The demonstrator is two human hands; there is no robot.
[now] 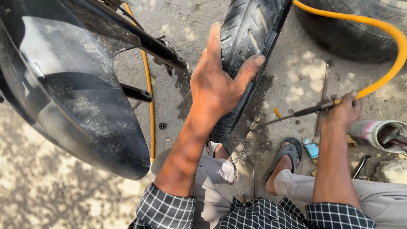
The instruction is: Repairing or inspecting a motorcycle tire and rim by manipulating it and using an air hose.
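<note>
Gripping the upright motorcycle tyre [246,51] with my left hand [220,80], I'm closing right-hand [341,112] fingers around the air-hose nozzle [309,110]; the tyre could be tipping, the yellow hose [381,29] tugging loose.

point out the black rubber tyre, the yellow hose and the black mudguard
black rubber tyre [250,25], head view, on its tread above the left hand
yellow hose [392,36], head view, on its bend at upper right
black mudguard [85,110], head view, on its dusty glossy face
</note>
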